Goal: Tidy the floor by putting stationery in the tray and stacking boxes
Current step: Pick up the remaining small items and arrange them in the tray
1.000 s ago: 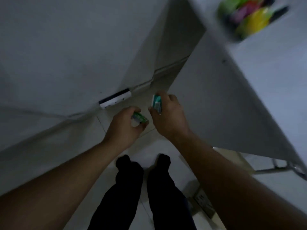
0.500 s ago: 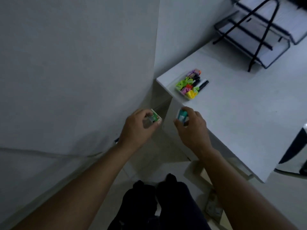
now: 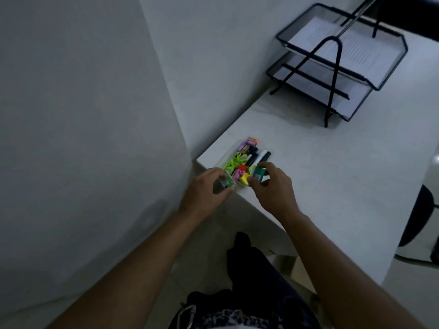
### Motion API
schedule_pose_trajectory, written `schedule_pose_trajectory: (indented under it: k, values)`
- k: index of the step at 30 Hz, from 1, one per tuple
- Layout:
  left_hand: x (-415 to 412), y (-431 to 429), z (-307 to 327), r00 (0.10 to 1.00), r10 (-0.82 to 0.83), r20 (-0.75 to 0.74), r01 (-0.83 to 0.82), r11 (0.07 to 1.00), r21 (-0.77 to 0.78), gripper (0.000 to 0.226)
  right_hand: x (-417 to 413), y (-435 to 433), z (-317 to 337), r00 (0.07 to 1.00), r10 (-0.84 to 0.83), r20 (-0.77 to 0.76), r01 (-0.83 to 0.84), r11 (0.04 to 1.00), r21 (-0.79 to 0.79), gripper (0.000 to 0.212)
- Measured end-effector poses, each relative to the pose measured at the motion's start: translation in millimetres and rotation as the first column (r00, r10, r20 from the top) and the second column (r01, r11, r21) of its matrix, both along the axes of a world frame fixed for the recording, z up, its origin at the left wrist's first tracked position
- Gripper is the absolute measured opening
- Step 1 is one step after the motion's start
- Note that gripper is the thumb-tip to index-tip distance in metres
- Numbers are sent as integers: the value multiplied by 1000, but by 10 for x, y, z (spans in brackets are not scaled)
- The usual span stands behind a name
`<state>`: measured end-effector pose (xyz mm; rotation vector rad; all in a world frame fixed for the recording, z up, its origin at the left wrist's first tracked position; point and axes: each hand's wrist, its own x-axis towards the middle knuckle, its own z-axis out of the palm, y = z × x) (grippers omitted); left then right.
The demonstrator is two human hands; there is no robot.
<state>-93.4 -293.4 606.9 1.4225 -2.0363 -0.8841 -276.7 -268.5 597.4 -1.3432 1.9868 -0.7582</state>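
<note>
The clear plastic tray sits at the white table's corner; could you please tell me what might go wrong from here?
The clear plastic tray lies at the corner of the white table; a nudge from the left hand or right hand could push it off. It already looks crowded with colourful clips and markers, so the small green box and small teal box may not fit. The green box is held about at the table edge; a slip would drop it.
</note>
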Motion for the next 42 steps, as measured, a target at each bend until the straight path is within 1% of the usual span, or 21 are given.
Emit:
schedule_pose_trajectory:
  k: [3,5,7,11,15,18,21,23,27,29,30,33,38,42]
  values:
    - [-183,-263,-87,1000,-18,-2,18,999,41,25,-175,-281,-93,999,-26,20,25,999,47,48]
    - [-318,-437,-146,1000,-16,2,16,998,66,27,-287,-465,-174,1000,-22,10,21,997,69,47]
    - [-436,-606,-223,999,-51,20,49,995,81,28,-384,-615,-248,1000,-31,-2,31,993,112,45]
    - [-582,-913,-385,973,-176,150,160,981,112,33,-486,-859,-379,999,-44,0,43,982,186,43]
    - [-678,-1266,-490,914,-333,230,301,939,164,33,-496,-1071,-455,998,-61,-14,63,976,209,41]
    - [-769,-1471,-510,872,-422,248,390,905,169,35,-507,-1174,-477,996,-72,-47,80,973,218,41]
    - [-899,-1655,-526,820,-484,305,463,875,145,41,-525,-1214,-516,992,-79,-96,99,969,224,43]
    - [-990,-1758,-559,783,-534,318,518,844,141,41,-535,-1209,-548,990,-85,-110,107,970,217,42]
    - [-1083,-1862,-604,694,-645,321,613,763,206,36,-506,-1148,-574,988,-111,-105,131,968,215,36]
    - [-1093,-1881,-623,658,-682,320,649,729,217,35,-462,-1117,-565,989,-92,-116,116,969,219,33]
    - [-1090,-1885,-633,647,-694,317,662,717,218,36,-445,-1098,-563,990,-76,-117,100,971,217,35]
    - [-1074,-1887,-640,626,-718,304,693,691,204,34,-451,-1039,-546,992,-16,-125,43,975,216,49]
    - [-1087,-1896,-612,588,-744,317,734,656,178,27,-534,-908,-597,981,69,-179,-20,964,265,66]
    - [-1102,-1948,-584,538,-766,352,762,621,186,24,-566,-848,-664,983,63,-175,-12,961,278,68]
